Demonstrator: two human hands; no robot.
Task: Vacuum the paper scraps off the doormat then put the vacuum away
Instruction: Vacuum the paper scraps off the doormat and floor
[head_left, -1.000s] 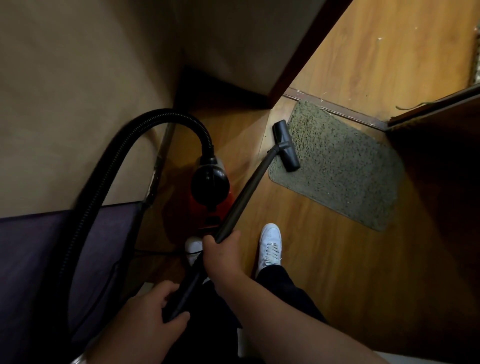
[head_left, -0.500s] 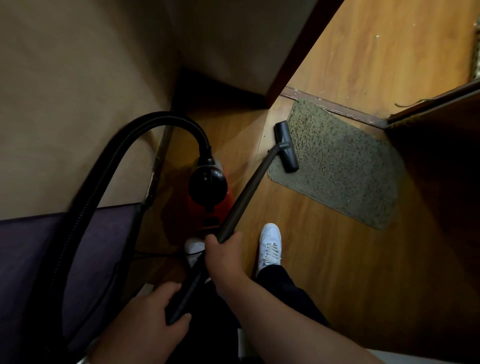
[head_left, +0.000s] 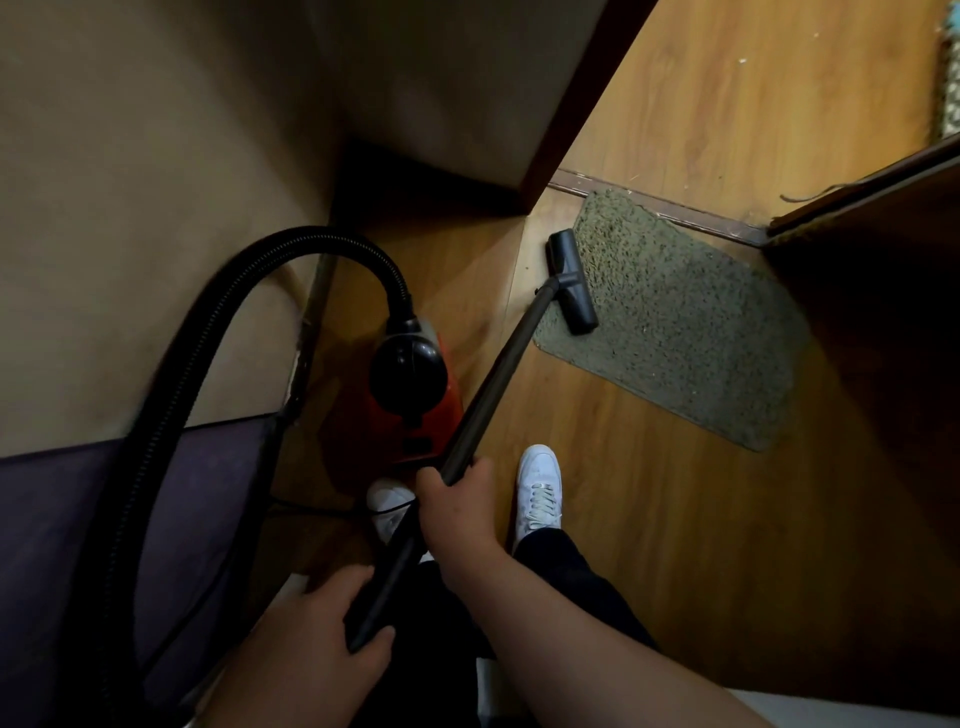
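Black wand (head_left: 498, 374) in tight grip of left hand (head_left: 311, 639) and right hand (head_left: 457, 504), axis forward-right, nozzle (head_left: 571, 283) on doormat (head_left: 675, 322).

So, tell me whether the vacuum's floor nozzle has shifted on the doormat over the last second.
No. The floor nozzle still sits on the left edge of the doormat, unchanged against its near corner.

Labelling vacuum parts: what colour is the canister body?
The canister body is red-orange, with a black domed top. It shows in the head view, the only one.
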